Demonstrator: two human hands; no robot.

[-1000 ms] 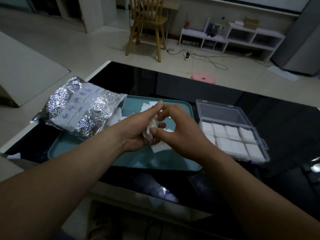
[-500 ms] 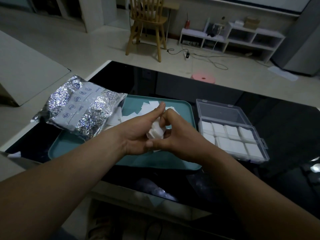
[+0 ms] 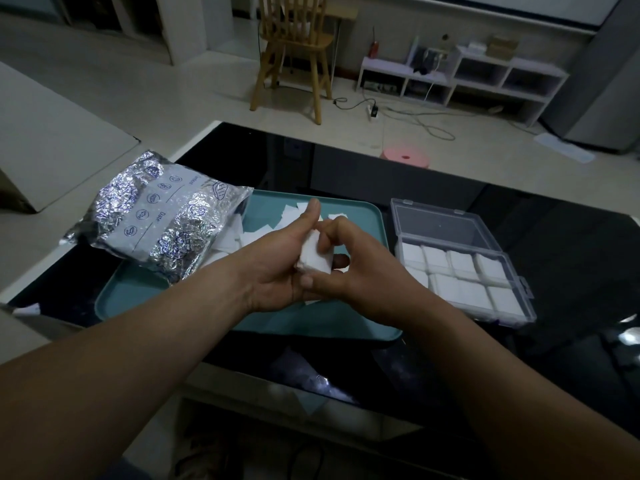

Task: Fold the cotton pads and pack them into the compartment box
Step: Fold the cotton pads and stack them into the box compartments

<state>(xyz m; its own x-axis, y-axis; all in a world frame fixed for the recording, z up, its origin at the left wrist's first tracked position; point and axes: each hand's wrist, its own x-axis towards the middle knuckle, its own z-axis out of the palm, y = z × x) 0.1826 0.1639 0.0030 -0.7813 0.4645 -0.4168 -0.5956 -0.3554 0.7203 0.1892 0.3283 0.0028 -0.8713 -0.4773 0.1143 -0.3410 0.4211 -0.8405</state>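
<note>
White cotton, folded into a small thick block, is the cotton pad [image 3: 313, 259] you hold between both hands above the teal tray [image 3: 346, 327]. Your left hand [image 3: 277, 265] grips it from the left; your right hand [image 3: 349, 268] curls round it from the right, fingers pressed on top. Loose pads [image 3: 294, 213] lie on the tray's far part, beside the foil bag [image 3: 162, 216] at left. The clear compartment box [image 3: 519, 299] stands open on the black counter [image 3: 571, 271] just right of the tray, with white pads in its compartments.

Left hand [image 3: 273, 263], right hand [image 3: 362, 273] — touching, curled
</note>
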